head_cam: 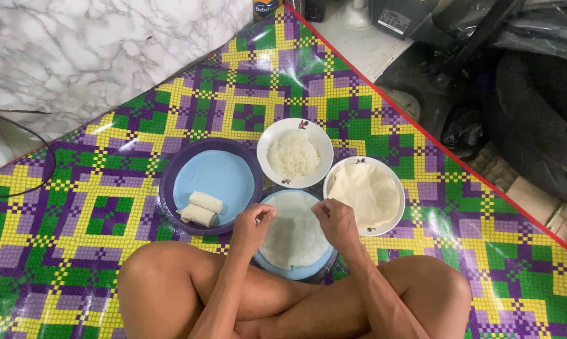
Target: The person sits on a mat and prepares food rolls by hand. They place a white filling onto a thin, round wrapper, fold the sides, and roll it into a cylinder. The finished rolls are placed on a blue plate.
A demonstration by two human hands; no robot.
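Observation:
I sit cross-legged on a chequered mat. In front of my knees a round thin white wrapper (295, 235) lies flat on a light blue plate (296, 272). My left hand (252, 225) pinches its left edge with bent fingers. My right hand (335, 221) pinches its right edge the same way. A white bowl of white filling (294, 154) stands just beyond. To the right, a white bowl (390, 225) holds a stack of pale wrappers (365, 191). On the left, a purple bowl (170, 182) with a blue inside holds two finished white rolls (201, 209).
The green, yellow and purple mat (108, 207) has a red border at its right edge. A marble wall panel (95, 50) rises at the back left with a black cable (20, 132) along it. A motorbike tyre (541, 119) and dark parts stand at the right.

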